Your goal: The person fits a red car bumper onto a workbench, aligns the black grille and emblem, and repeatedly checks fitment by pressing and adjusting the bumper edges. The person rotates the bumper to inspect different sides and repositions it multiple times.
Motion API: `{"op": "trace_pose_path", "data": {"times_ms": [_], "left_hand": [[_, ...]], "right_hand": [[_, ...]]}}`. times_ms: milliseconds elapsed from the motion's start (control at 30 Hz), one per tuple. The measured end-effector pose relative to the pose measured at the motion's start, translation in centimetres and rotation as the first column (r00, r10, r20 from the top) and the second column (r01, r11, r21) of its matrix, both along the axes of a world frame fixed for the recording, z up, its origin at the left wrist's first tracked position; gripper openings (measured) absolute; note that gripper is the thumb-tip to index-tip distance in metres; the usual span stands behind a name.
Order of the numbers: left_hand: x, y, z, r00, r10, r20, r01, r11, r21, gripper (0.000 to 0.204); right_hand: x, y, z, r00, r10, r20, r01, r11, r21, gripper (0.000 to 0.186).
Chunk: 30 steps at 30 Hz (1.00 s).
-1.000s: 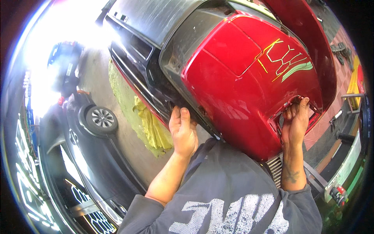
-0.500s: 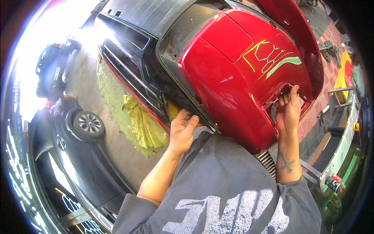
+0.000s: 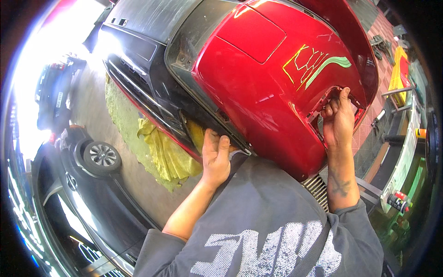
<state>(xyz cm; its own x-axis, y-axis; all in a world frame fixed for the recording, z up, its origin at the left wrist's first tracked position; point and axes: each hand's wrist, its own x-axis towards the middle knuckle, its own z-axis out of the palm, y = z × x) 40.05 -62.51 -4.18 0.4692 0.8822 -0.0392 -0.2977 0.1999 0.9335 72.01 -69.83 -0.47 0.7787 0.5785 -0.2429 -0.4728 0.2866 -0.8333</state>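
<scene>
A large glossy red car bumper (image 3: 258, 87) with a black lower section (image 3: 159, 83) stretches away in front of me. Green tape and yellow and pale lines mark its red surface near the right end. My right hand (image 3: 339, 120) is closed round the rim of a cutout (image 3: 318, 111) at that end, thumb raised and fingers curled. At the near edge of the black section is my left hand (image 3: 216, 159), closed on the bumper's edge with the thumb up; some of its fingers are hidden. Both hands bear on the near end of the bumper.
A yellow cloth (image 3: 164, 152) lies left of the bumper on a greenish mat (image 3: 122, 106). Farther left stands a dark car (image 3: 92, 194), with another vehicle (image 3: 53, 94) behind it. A metal frame (image 3: 399, 161) and small bottles (image 3: 398, 202) are at right.
The bumper has shifted a little left and upward in view. Both hands stay on it; my left hand has turned slightly, its fingers now pointing more upward.
</scene>
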Motion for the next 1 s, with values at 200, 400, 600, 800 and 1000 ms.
{"op": "trace_pose_path", "data": {"times_ms": [200,400,600,800,1000], "left_hand": [[-2.0,1.7,1.2,0.965,-0.234,-0.119,0.236,0.972,0.0,0.056],[-1.8,1.4,1.5,0.96,-0.26,-0.107,0.258,0.966,-0.033,0.079],[-1.3,2.3,0.9,0.95,-0.292,-0.113,0.291,0.956,-0.023,0.085],[-0.7,2.8,1.5,0.918,-0.347,-0.19,0.364,0.929,0.06,0.077],[-1.0,1.7,1.6,0.937,-0.267,-0.225,0.279,0.96,0.022,0.069]], "right_hand": [[0.2,-0.3,0.5,1.0,0.006,-0.021,-0.006,1.0,-0.014,0.028],[0.4,-0.3,0.6,0.999,-0.002,-0.033,0.0,0.998,-0.059,0.029],[0.4,-0.2,0.8,1.0,-0.02,0.012,0.02,0.997,-0.069,0.03],[0.1,0.0,0.6,1.0,-0.002,0.021,0.002,1.0,-0.03,0.029],[-0.6,0.3,1.1,0.999,-0.004,-0.05,0.001,0.998,-0.058,0.033]]}}
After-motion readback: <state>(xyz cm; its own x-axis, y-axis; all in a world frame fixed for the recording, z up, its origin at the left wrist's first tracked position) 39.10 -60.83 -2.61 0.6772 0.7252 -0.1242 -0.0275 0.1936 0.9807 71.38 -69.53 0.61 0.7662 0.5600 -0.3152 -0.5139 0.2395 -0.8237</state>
